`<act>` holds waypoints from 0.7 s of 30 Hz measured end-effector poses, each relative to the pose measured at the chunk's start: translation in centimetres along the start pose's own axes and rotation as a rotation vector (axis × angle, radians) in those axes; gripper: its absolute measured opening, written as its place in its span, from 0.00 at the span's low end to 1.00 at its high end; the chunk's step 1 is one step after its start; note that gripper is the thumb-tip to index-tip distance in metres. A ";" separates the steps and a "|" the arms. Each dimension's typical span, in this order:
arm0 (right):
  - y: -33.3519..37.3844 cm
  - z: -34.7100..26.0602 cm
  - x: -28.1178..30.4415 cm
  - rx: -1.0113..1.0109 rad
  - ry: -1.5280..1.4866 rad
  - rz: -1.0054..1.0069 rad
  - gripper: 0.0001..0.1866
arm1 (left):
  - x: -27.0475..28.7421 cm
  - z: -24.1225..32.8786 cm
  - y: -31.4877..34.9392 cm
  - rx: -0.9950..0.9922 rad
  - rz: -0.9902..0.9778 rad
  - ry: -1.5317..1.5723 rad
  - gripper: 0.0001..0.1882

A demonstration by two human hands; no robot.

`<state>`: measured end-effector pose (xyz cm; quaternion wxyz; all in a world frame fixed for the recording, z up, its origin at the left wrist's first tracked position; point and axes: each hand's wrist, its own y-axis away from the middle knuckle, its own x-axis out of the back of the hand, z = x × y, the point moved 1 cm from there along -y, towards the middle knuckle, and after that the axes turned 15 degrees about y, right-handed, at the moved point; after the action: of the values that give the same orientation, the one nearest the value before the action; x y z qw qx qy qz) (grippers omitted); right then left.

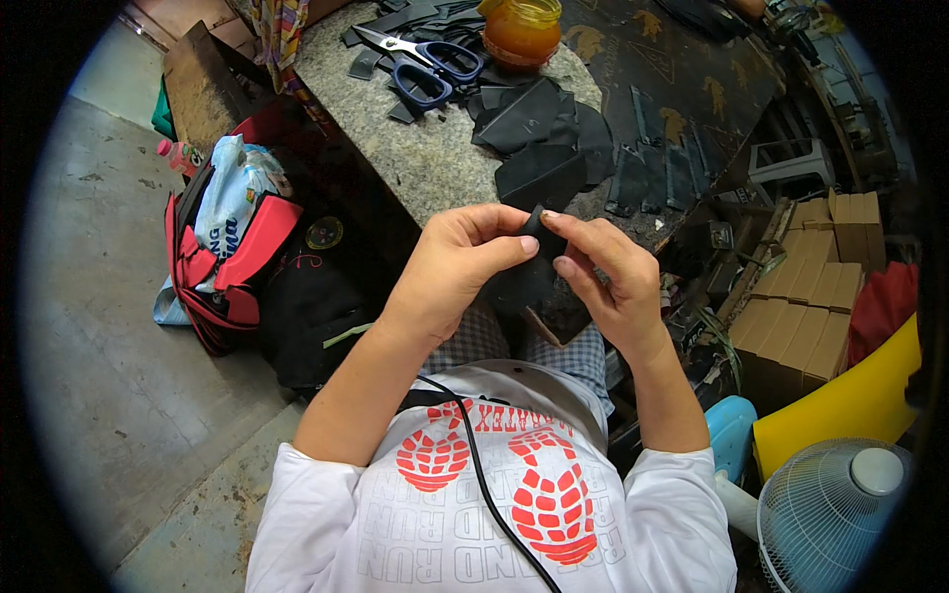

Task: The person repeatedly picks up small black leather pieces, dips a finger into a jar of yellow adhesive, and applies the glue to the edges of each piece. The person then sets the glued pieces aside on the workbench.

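Observation:
Between my two hands, above my lap, is a black piece of leather-like sheet (521,282) with a brownish lower edge. My left hand (465,255) pinches its upper edge between thumb and fingers. At the same folded edge, the fingertips of my right hand (613,272) are closed on it from the other side. Just beyond my hands, cut black pieces (539,176) lie overlapping on the speckled stone tabletop (425,158). Farther back rest scissors (435,67) with dark blue handles, blades apart, beside a glass jar of amber stuff (522,35).
More black strips (647,163) lie on a dark patterned surface at the right. Stacked brown cardboard boxes (806,296), a yellow curved panel (840,400) and a white fan (835,514) stand to my right. A black bag (321,282) with red straps sits left of my lap.

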<state>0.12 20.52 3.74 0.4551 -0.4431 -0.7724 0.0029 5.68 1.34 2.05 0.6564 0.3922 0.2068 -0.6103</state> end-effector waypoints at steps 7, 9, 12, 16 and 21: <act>0.0 0.5 0.2 -0.035 -0.176 -0.068 0.27 | 0.1 0.4 0.1 0.168 -0.047 0.076 0.11; 0.1 0.9 0.1 -0.003 -0.241 -0.075 0.27 | 0.2 0.4 0.1 0.228 -0.074 0.176 0.11; 0.3 1.5 0.4 0.048 -0.295 -0.079 0.25 | 0.4 0.3 0.1 0.250 -0.073 0.246 0.10; 0.1 1.9 0.9 0.110 -0.372 -0.142 0.22 | 0.8 0.2 -0.2 0.245 -0.026 0.300 0.08; -4.4 3.8 2.7 0.194 -0.044 -0.052 0.13 | 0.9 1.5 -0.1 0.142 -0.080 0.377 0.08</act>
<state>-6.10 21.20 5.17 0.4786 -0.3767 -0.7895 0.0754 5.41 -0.36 2.27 0.5521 0.5363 0.2978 -0.5647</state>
